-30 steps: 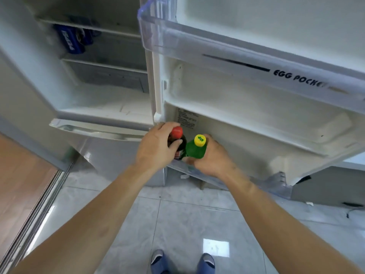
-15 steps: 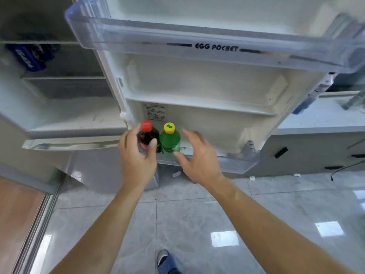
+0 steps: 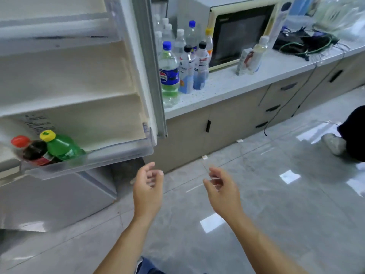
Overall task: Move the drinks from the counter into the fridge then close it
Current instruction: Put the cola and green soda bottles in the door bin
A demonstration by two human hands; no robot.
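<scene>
At lower centre the left hand [image 3: 148, 186] and right hand [image 3: 222, 189] hang empty over the floor, fingers loosely curled. At lower left, the dark bottle [image 3: 34, 153] and green bottle [image 3: 62, 147] touch in the fridge door's bottom bin [image 3: 110, 157]. More bottles [image 3: 183, 62] crowd the counter [image 3: 227, 84] at upper centre.
</scene>
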